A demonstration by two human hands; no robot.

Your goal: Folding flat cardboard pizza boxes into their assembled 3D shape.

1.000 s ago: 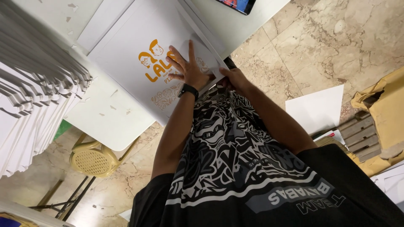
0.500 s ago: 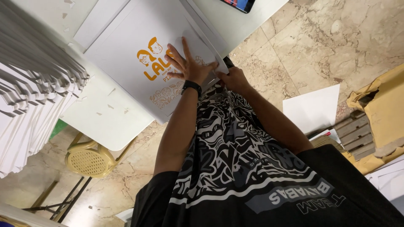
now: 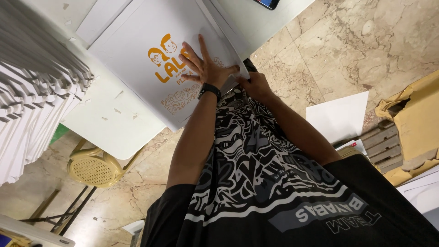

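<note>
Seen from above, a person in a black patterned shirt leans over a white table [image 3: 109,123]. A flat white cardboard box [image 3: 137,59] with orange printing lies on the table, its near corner hanging over the table edge. The left hand [image 3: 206,68], with a dark band at the wrist, lies flat on the box top with fingers spread wide and pressing down, holding nothing. The right hand [image 3: 256,84] is at the box's near right edge, fingers curled around a folded flap there; how firmly it grips cannot be told. A stack of flat white box blanks [image 3: 32,91] fills the left side, standing beside the table. Below the table edge sits a yellow woven stool [image 3: 93,169] on a marble floor. To the right, a loose white sheet [image 3: 340,116] lies on the floor near brown cardboard [image 3: 416,123]. A dark phone [image 3: 267,3] rests at the top edge.
</note>
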